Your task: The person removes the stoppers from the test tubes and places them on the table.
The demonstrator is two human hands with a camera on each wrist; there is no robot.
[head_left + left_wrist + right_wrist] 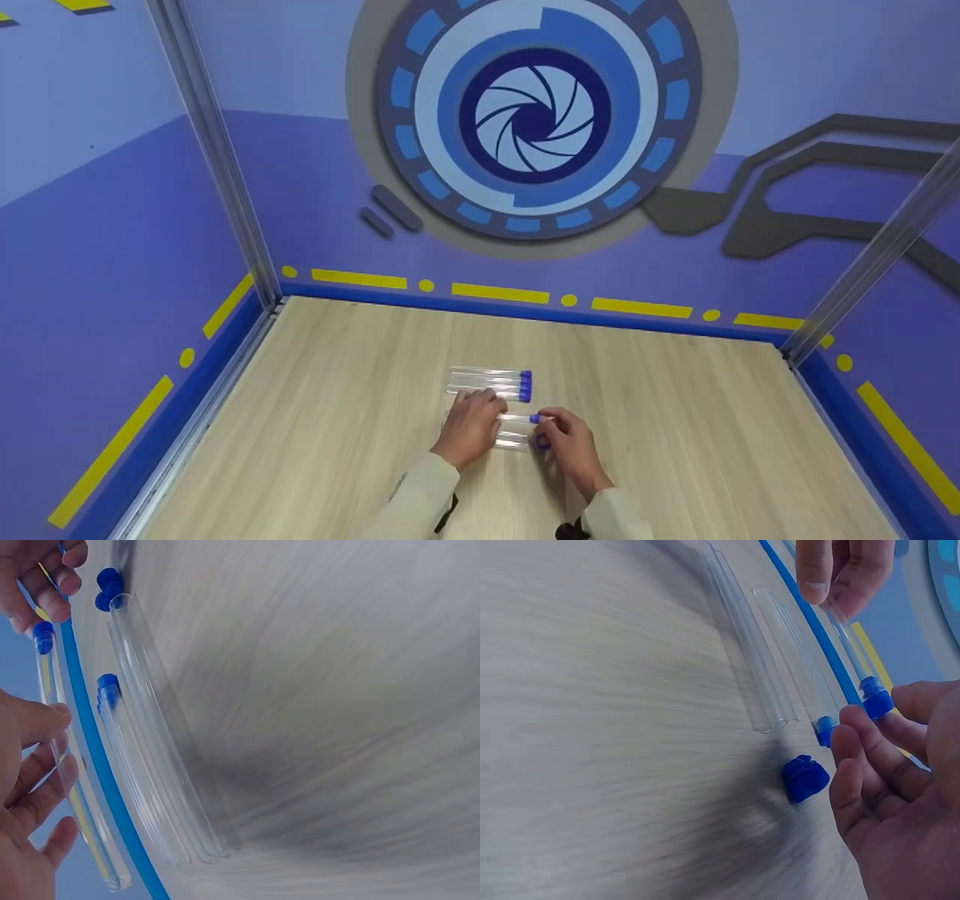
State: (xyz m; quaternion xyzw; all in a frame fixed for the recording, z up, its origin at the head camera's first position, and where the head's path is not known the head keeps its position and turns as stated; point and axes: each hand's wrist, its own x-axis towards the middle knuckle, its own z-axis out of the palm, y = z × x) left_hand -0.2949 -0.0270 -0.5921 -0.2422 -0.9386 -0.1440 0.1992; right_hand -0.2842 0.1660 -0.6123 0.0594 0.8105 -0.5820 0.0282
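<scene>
My left hand [472, 426] pinches a clear test tube [97, 840] between thumb and fingers, holding it raised above the table. A blue stopper [876, 697] sits in that tube's right-hand mouth. At this end, my right hand [574, 442] has its thumb and fingertips about the stopper. Below the raised tube, uncapped test tubes [512, 441] lie side by side on the table, partly hidden by my left hand. Loose blue stoppers [806, 778] lie close to their open mouths, under my right hand.
Farther back, several test tubes [484, 380] with blue stoppers lie in a row, stoppers to the right. The wooden table [337, 420] meets a blue-purple wall [300, 187] at the back. Metal posts [217, 150] stand at the back corners.
</scene>
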